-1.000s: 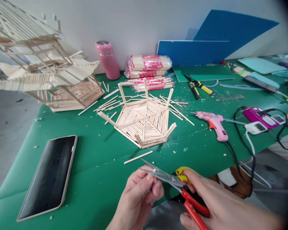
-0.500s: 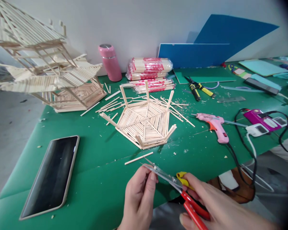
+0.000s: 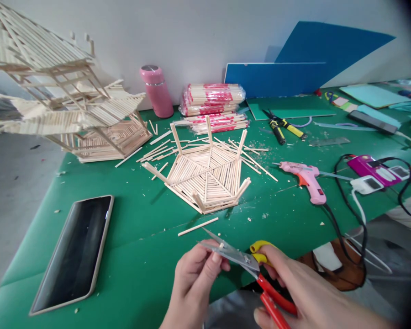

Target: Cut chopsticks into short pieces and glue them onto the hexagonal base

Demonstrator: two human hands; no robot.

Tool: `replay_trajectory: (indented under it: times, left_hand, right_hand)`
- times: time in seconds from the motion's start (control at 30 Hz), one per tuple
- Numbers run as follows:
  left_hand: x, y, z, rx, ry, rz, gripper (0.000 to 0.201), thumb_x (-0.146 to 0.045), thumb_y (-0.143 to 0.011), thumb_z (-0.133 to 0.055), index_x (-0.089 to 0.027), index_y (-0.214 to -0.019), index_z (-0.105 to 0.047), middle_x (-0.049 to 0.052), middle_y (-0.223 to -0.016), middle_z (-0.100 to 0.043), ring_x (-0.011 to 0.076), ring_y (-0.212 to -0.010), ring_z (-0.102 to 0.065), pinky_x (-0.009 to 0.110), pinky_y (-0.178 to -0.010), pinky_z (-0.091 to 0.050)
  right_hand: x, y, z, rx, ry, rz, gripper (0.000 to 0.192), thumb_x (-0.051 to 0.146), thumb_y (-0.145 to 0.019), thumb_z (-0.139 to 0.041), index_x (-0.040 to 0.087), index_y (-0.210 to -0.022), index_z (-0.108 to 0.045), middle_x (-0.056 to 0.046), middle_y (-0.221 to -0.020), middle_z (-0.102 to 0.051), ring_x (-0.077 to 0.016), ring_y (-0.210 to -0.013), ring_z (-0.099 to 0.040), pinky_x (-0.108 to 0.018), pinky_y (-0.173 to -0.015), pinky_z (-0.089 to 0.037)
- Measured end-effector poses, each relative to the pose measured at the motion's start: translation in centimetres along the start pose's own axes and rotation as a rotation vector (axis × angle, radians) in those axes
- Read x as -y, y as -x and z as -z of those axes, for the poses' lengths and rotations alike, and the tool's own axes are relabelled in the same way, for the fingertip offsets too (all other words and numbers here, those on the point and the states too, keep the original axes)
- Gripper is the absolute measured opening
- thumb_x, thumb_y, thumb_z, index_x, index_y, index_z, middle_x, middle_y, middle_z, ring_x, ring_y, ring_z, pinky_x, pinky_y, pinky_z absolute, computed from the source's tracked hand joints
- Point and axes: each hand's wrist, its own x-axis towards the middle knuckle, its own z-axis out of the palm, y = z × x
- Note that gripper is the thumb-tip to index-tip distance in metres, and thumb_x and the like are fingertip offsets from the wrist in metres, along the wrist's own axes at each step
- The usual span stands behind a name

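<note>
My left hand (image 3: pixel 200 278) pinches a thin wooden stick (image 3: pixel 222 246) between thumb and fingers; only its pale tip shows, and the rest is hidden. My right hand (image 3: pixel 287 283) grips scissors (image 3: pixel 238 258) with red and yellow handles, their blades parted around the stick's tip. A tiny pale bit (image 3: pixel 219 234) shows just beyond the blades. Past my hands, a loose stick (image 3: pixel 198 226) lies on the green table (image 3: pixel 140 269). Behind it stands a six-sided stick base (image 3: pixel 208 176) with short uprights at its corners.
A phone (image 3: pixel 73 253) lies at left, below a tiered stick pavilion (image 3: pixel 102 109). A pink bottle (image 3: pixel 156 93) and wrapped stick bundles (image 3: pixel 214 96) stand at the back. Rightward are pliers (image 3: pixel 277 130), a pink glue gun (image 3: pixel 306 176) and its cord (image 3: pixel 335 224).
The scissor blades have spread wider. My left hand has shifted slightly down and left with the stick. A tiny pale bit now shows apart from the stick's tip.
</note>
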Motion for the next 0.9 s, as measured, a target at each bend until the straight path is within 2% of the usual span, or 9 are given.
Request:
replay_trajectory:
  times: [0.13,0.27,0.43,0.63,0.77,0.9]
  left_hand:
    - [0.0,-0.4,0.6,0.121,0.188,0.173,0.017,-0.031,-0.069,-0.069,-0.015,-0.069,-0.065,0.000,-0.055,-0.057,0.0087,-0.053,-0.045,0.017,-0.052,-0.034]
    - [0.0,-0.5,0.6,0.177,0.290,0.236,0.018,-0.029,-0.069,-0.069,-0.014,-0.065,-0.062,-0.001,-0.053,-0.054,0.0084,-0.053,-0.045,0.018,-0.054,-0.034]
    - [0.8,0.0,-0.1,0.044,0.197,0.226,0.021,-0.032,-0.069,-0.069,-0.013,-0.065,-0.062,0.000,-0.056,-0.054,0.0080,-0.053,-0.041,0.018,-0.053,-0.033]
    - [1.8,0.1,-1.3,-0.094,0.167,0.149,0.023,-0.037,-0.068,-0.069,-0.015,-0.069,-0.061,-0.002,-0.058,-0.050,0.0072,-0.051,-0.037,0.018,-0.048,-0.030]
    - [1.9,-0.3,-1.5,-0.075,0.115,0.134,0.024,-0.037,-0.073,-0.064,-0.013,-0.067,-0.059,0.000,-0.060,-0.053,0.0067,-0.049,-0.035,0.018,-0.046,-0.027]
    - [1.7,-0.6,-1.5,-0.090,0.122,0.158,0.024,-0.033,-0.076,-0.061,-0.012,-0.064,-0.057,0.001,-0.059,-0.054,0.0050,-0.045,-0.031,0.019,-0.044,-0.023]
  right_hand:
    - [0.0,0.0,0.1,-0.001,0.024,0.003,0.041,0.036,-0.065,-0.058,0.015,-0.099,-0.054,-0.007,-0.080,-0.067,-0.0215,-0.074,-0.063,-0.027,-0.066,-0.048]
    - [-0.5,0.0,-0.2,0.018,0.034,0.007,0.032,0.032,-0.067,-0.054,0.015,-0.094,-0.056,-0.008,-0.081,-0.068,-0.0205,-0.070,-0.064,-0.025,-0.064,-0.048]
    - [-0.7,-0.3,-0.2,0.024,0.066,-0.015,0.030,0.024,-0.068,-0.049,0.014,-0.095,-0.057,-0.011,-0.084,-0.068,-0.0226,-0.076,-0.064,-0.028,-0.067,-0.048]
    - [0.2,-0.6,1.0,0.102,0.017,-0.081,0.024,0.016,-0.063,-0.051,0.018,-0.086,-0.059,-0.006,-0.072,-0.066,-0.0200,-0.070,-0.062,-0.025,-0.064,-0.047]
    - [0.4,-0.9,1.3,0.165,-0.074,-0.168,0.016,0.014,-0.062,-0.051,0.019,-0.076,-0.057,-0.004,-0.068,-0.064,-0.0171,-0.062,-0.058,-0.023,-0.055,-0.044]
    - [-0.6,-1.4,0.2,0.213,-0.164,-0.285,0.011,0.013,-0.064,-0.048,0.019,-0.072,-0.053,-0.001,-0.065,-0.061,-0.0118,-0.050,-0.051,-0.021,-0.047,-0.040]
